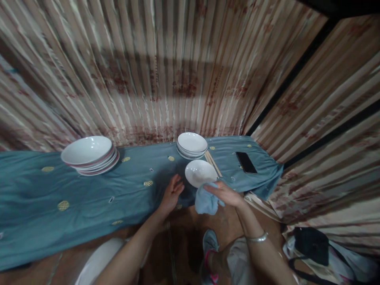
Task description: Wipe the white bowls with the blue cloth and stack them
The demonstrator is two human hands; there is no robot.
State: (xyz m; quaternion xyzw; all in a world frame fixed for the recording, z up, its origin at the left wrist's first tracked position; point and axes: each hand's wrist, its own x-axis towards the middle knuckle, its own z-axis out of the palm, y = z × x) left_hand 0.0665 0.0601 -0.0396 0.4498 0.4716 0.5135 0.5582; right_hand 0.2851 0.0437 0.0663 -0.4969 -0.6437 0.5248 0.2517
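Cloth (206,201) hangs from the right hand (226,192).

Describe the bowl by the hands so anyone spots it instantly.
Find the near edge of the blue-green tablecloth, then the light-blue cloth in the right hand. The white bowl beside that cloth is single, while the other white dishes are stacked.

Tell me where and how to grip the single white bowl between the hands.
Probably take the white bowl by its left rim: bring the left hand in from the left, thumb inside, fingers under the flaring wall. That rim is uncovered, while the blue cloth in the right hand overlaps the near edge.
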